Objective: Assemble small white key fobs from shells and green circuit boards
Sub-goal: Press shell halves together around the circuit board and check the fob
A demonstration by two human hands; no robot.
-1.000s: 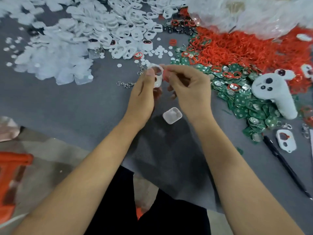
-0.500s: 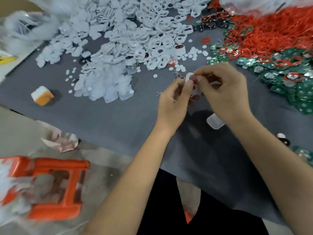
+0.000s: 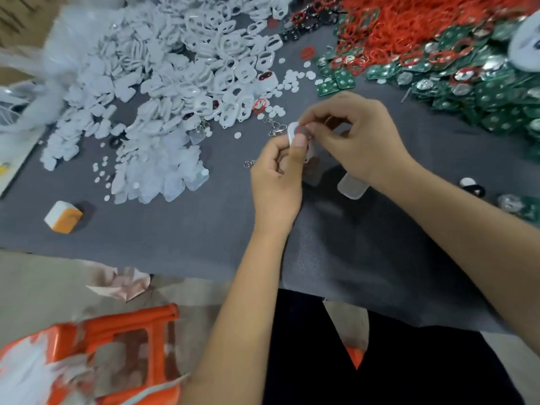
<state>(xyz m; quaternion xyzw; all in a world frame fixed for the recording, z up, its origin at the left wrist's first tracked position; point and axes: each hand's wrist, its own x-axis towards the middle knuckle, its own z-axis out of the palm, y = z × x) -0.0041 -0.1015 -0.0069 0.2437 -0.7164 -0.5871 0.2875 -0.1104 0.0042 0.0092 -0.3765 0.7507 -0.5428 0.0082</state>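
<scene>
My left hand (image 3: 277, 182) grips a small white fob shell (image 3: 293, 133) from below, thumb up against it. My right hand (image 3: 353, 138) pinches at the shell's top, where a red ring shows at the fingertips. Both hands hover over the grey cloth (image 3: 175, 229). A second white shell half (image 3: 352, 187) lies on the cloth under my right wrist. A pile of white shells (image 3: 181, 62) spreads at the back left. Green circuit boards (image 3: 482, 92) and red rings (image 3: 409, 21) are heaped at the back right.
Small white discs (image 3: 289, 80) and metal key chains (image 3: 274, 127) lie near the hands. An orange-and-white block (image 3: 62, 216) sits at the cloth's left front. An orange plastic stool (image 3: 96, 355) stands on the floor at lower left.
The view has swung left and down, so the hands sit further right in frame. Both hands keep working the same shell; the stool and orange block came into sight.
</scene>
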